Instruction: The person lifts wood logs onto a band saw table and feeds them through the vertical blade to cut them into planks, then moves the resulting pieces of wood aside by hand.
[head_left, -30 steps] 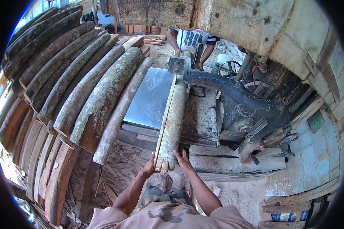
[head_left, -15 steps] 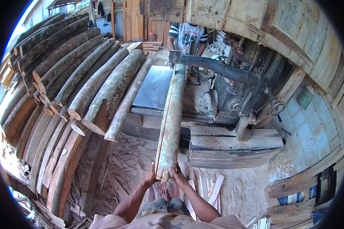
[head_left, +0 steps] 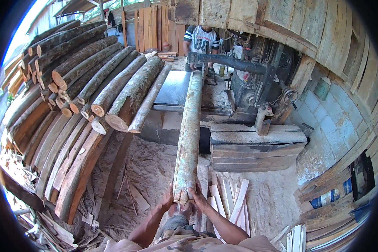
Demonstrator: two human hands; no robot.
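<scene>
A long bark-covered log (head_left: pixel 187 134) stretches away from me, its far end over the metal saw table (head_left: pixel 170 89). A thin dark line runs lengthwise along its left side. My left hand (head_left: pixel 168 197) is closed round the left side of the near end, the fingers partly hidden. My right hand (head_left: pixel 197 196) grips the right side of the same end. At the far end stands the dark arm of the sawing machine (head_left: pixel 233 63). Behind it is another person (head_left: pixel 201 40) in a white and black shirt, one hand close to the log's far end.
Piled logs (head_left: pixel 130 94) rise at my left, with curved slabs (head_left: pixel 77 176) below. A sawdust-covered timber block (head_left: pixel 258 147) sits right of the log. Pale offcut strips (head_left: pixel 235 203) lie on the dusty floor by my right arm. A plank panel (head_left: pixel 277 21) hangs overhead at right.
The machine and its table appear slightly farther off, with the view shifted. The lengthwise gap on the log's left side looks narrower. Both hands keep hold of the near end.
</scene>
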